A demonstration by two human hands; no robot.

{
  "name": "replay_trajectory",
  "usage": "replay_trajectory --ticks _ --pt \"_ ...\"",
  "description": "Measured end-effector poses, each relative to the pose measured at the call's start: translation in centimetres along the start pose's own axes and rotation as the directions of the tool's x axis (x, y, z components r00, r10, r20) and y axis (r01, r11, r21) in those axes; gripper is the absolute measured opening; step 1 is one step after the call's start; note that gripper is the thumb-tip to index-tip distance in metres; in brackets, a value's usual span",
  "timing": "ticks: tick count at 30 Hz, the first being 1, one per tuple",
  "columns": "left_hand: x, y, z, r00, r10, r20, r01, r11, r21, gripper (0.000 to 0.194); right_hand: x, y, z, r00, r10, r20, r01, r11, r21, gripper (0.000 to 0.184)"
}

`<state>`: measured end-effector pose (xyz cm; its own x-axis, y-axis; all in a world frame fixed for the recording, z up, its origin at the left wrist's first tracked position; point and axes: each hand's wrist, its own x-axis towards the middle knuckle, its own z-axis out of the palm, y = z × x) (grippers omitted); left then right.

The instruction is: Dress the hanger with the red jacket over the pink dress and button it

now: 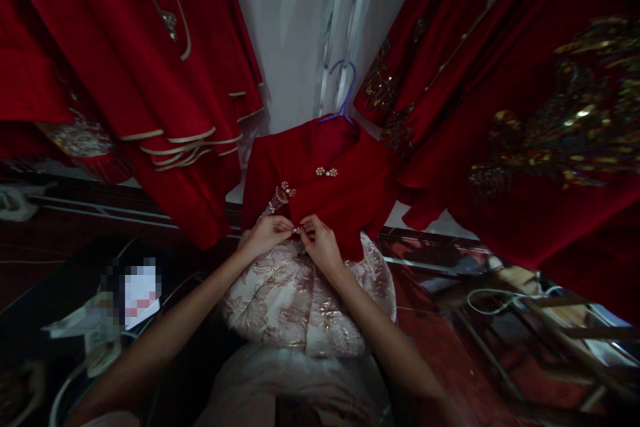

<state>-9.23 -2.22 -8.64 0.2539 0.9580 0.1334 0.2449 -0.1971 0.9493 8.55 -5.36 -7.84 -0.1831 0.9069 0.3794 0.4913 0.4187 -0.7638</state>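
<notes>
One beaded clasp [299, 230], near the lower front edge of a red jacket [333, 207], set crosswise between left hand [270, 233] and right hand [323, 243], both equally near, fingertips pinching it.

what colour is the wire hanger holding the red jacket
Blue-purple; the blue-purple wire hanger shows best in the head view.

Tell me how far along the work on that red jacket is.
The beaded clasp and dangling ornament already look attached to the red jacket. In hand is a small pale piece lower down, pinched by the left hand and right hand. What seems left is finishing that piece; fingers partly hide it, so I cannot tell whether it is fastened.
</notes>
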Motion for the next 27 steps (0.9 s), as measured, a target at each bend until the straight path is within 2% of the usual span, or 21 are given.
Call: replay_trajectory --ticks 5,9,13,15,18,20,22,24,27 --pt "-0.2 0.4 -0.5 0.997 0.020 0.069 -0.031 0.988 0.150 0.010 -0.4 -0.3 0.3 1.000 -0.005 -0.022 0.003 0.996 -0.091 0.010" --pt "-0.3 0.9 -0.5 0.996 0.035 0.082 -0.049 0.985 0.164 0.009 -0.2 -0.6 0.0 1.000 -0.006 -0.022 0.004 0.998 -0.070 0.008" --pt "-0.1 1.9 -1.5 0.998 0.056 -0.031 -0.050 0.983 0.176 0.030 0.8 -1.2 -2.1 0.999 0.024 -0.040 -0.022 0.999 0.048 0.011" --pt "0.1 2.6 -2.4 0.993 0.102 -0.062 -0.084 0.966 0.243 0.029 1.3 -1.8 -3.7 0.996 0.031 -0.088 -0.023 0.996 0.085 0.013" --pt "0.0 3.3 -3.4 0.990 0.139 -0.014 -0.125 0.929 0.348 0.017 1.9 -2.7 -5.5 0.984 0.032 -0.175 -0.018 0.997 0.078 0.014" --pt "-0.2 3.6 -3.4 0.989 0.145 0.043 -0.150 0.901 0.408 0.014 1.9 -2.9 -5.9 0.981 0.037 -0.189 -0.026 0.998 0.060 0.014" --pt "-0.5 3.6 -2.8 0.983 0.158 0.093 -0.183 0.863 0.471 0.014 1.7 -2.6 -5.6 0.990 0.044 -0.133 -0.040 0.999 0.030 0.014" --pt "-0.8 3.6 -2.0 0.977 0.181 0.111 -0.212 0.826 0.523 0.015 1.4 -1.8 -4.8 0.998 0.058 -0.004 -0.058 0.998 -0.013 0.013" --pt "-1.0 3.5 -1.1 0.973 0.213 0.086 -0.224 0.800 0.556 0.015 0.9 -0.5 -3.3 0.981 0.079 0.179 -0.069 0.996 -0.063 0.013"
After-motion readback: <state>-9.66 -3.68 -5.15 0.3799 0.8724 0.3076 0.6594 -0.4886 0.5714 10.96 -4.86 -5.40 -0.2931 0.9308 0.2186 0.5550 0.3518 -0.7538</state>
